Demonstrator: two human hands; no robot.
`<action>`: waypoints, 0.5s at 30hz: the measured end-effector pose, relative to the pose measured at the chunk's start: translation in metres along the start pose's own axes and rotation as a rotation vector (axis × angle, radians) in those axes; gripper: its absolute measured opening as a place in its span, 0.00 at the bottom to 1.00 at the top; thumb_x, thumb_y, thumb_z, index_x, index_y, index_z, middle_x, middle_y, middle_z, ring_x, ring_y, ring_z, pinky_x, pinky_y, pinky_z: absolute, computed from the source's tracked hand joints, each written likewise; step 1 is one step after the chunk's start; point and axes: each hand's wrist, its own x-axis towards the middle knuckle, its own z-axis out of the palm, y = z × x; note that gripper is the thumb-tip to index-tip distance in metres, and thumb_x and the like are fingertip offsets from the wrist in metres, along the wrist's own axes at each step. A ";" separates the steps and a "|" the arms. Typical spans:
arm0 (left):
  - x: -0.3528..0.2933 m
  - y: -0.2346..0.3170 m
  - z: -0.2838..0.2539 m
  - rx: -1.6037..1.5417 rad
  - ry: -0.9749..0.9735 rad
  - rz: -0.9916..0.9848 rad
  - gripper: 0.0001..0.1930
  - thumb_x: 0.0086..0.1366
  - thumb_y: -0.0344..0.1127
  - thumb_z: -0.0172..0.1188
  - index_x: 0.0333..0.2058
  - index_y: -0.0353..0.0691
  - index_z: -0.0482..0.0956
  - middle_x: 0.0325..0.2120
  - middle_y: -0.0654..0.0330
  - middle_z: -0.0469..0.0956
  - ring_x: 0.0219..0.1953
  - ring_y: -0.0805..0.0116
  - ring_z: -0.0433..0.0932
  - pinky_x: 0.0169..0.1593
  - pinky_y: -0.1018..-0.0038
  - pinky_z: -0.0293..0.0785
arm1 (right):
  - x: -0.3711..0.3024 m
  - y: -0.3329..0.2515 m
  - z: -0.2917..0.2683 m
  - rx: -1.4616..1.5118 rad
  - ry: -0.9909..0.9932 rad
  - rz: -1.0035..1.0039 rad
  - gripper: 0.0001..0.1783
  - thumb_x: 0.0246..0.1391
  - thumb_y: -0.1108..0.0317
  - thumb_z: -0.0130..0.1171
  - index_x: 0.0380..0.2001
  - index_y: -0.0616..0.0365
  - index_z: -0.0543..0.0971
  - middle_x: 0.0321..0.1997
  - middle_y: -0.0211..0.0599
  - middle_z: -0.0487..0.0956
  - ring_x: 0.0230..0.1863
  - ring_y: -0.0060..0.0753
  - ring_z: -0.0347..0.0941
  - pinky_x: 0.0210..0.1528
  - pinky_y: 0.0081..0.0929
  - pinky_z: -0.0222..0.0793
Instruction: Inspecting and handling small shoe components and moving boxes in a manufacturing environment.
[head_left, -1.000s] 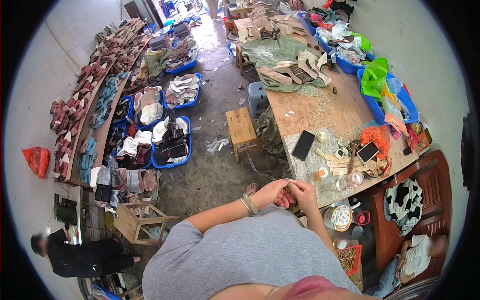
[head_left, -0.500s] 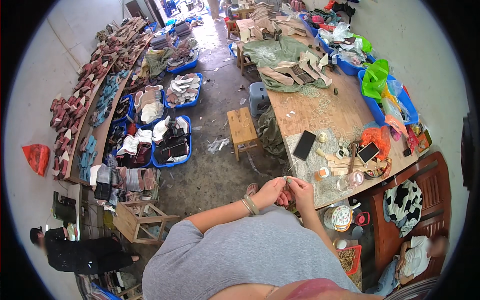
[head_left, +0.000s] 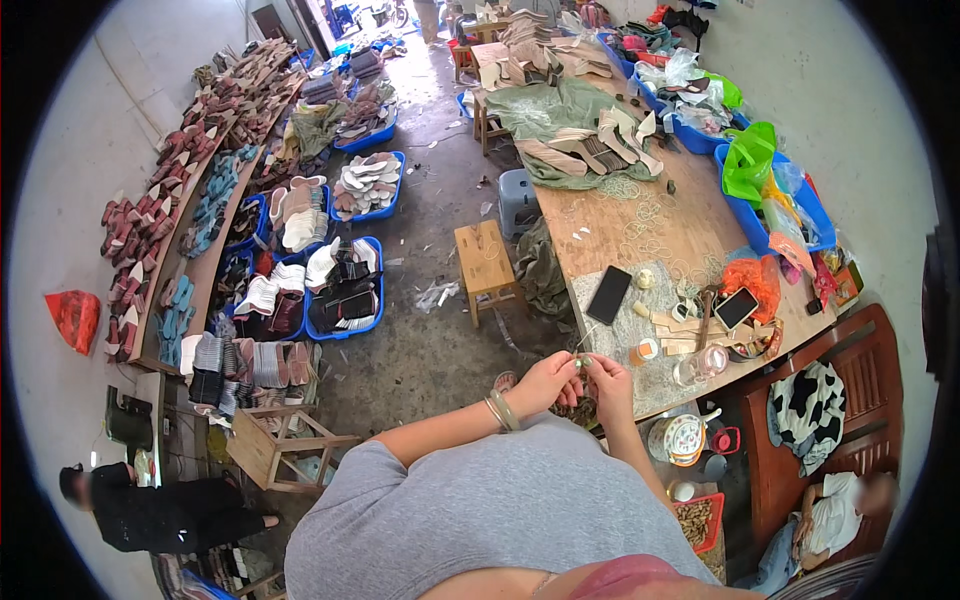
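Note:
In front of my body, beside the near left corner of the worktable [head_left: 655, 395], my two hands are close together. My left hand [head_left: 552, 382], with bangles on its wrist, has its fingers pinched. The fingertips of my right hand [head_left: 608, 384] are pinched too. Between them sits a small greenish-white piece [head_left: 582, 362], too small to name. On the table nearby lie a black phone [head_left: 609, 294], a small orange-and-white jar [head_left: 644, 351] and a clear glass jar [head_left: 711, 360].
Wooden stools [head_left: 487, 268] stand left of the table. Blue baskets [head_left: 378, 285] of cut shoe pieces line the left side. A person in black [head_left: 150, 510] stands lower left; another in a white shirt [head_left: 828, 522] sits on a wooden bench [head_left: 850, 385]. A red basket [head_left: 715, 525] is beside me.
Both hands stay near the same spot, fingers shifted slightly. The small greenish-white piece shows more plainly between the fingertips now.

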 end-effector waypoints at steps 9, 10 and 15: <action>0.001 0.001 -0.002 0.039 0.010 -0.001 0.11 0.69 0.41 0.43 0.34 0.39 0.68 0.22 0.63 0.74 0.19 0.78 0.73 0.23 0.83 0.68 | 0.006 -0.001 -0.009 0.184 -0.124 0.151 0.07 0.54 0.68 0.57 0.31 0.61 0.76 0.18 0.21 0.69 0.14 0.11 0.58 0.16 0.10 0.49; 0.001 0.001 -0.002 0.024 0.008 0.003 0.11 0.69 0.40 0.43 0.34 0.39 0.68 0.22 0.63 0.74 0.19 0.78 0.73 0.23 0.83 0.68 | 0.007 -0.002 -0.009 0.210 -0.150 0.169 0.07 0.54 0.68 0.57 0.31 0.61 0.75 0.18 0.22 0.69 0.15 0.11 0.58 0.16 0.11 0.50; 0.002 0.003 -0.002 -0.015 0.020 -0.009 0.11 0.69 0.39 0.42 0.34 0.38 0.68 0.22 0.63 0.73 0.19 0.77 0.73 0.23 0.83 0.68 | 0.009 -0.002 -0.008 0.224 -0.119 0.192 0.06 0.55 0.68 0.56 0.29 0.58 0.74 0.18 0.23 0.70 0.15 0.12 0.60 0.16 0.11 0.51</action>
